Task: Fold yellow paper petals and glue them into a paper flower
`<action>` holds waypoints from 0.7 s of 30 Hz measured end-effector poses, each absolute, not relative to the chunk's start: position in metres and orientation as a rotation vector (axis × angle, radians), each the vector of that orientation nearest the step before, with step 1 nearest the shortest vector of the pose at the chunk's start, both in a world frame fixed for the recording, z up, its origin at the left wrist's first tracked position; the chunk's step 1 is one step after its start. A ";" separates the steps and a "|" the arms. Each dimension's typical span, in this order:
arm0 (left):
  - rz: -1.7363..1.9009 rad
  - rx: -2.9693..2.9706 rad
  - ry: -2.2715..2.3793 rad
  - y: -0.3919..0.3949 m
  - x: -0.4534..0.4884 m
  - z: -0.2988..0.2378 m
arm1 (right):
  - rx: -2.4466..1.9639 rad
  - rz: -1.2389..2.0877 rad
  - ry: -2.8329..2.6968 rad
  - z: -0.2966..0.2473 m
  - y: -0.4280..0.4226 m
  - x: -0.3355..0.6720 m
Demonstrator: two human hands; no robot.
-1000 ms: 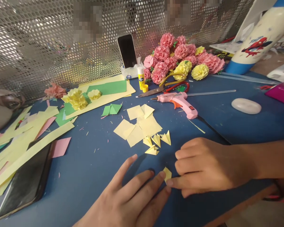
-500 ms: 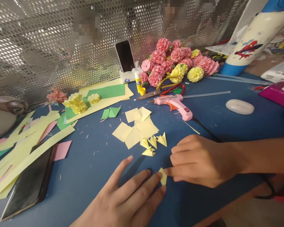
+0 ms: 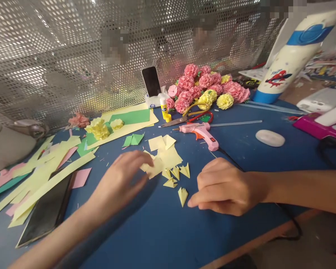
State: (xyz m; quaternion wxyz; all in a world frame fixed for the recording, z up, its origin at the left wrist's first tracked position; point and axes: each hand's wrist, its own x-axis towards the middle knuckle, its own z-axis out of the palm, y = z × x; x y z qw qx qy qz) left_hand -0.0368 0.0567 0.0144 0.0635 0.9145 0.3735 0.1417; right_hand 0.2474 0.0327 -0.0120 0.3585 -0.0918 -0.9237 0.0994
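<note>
My left hand (image 3: pixel 126 173) hovers at the left edge of the yellow paper squares (image 3: pixel 170 158), thumb and bent fingers apart, nothing seen between them. It partly hides those squares. My right hand (image 3: pixel 224 186) rests on the table with its fingers curled in and no paper showing in them. Just left of its fingertips lies a folded yellow paper piece (image 3: pixel 183 196), narrow end toward me. Several similar folded yellow pieces (image 3: pixel 175 172) sit between the squares and that one.
Behind my hands lie a pink glue gun (image 3: pixel 201 133), scissors (image 3: pixel 177 121), a glue stick (image 3: pixel 164 108) and pink paper flowers (image 3: pixel 196 89). A phone (image 3: pixel 47 209) lies under paper strips (image 3: pixel 53 183) at left. A bottle (image 3: pixel 285 71) stands back right; a perforated metal panel (image 3: pixel 72 63) borders the table.
My left hand has lifted off the folded yellow piece and moved up and left to the paper squares. My right hand stays beside the piece. The view has shifted slightly.
</note>
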 end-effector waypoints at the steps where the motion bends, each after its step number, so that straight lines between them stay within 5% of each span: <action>1: 0.422 2.678 1.315 0.070 -0.040 0.013 | -0.214 0.237 -2.393 -0.012 0.032 0.248; 21: 0.045 2.295 1.359 0.133 -0.052 0.016 | -0.088 0.097 -2.852 -0.018 0.032 0.247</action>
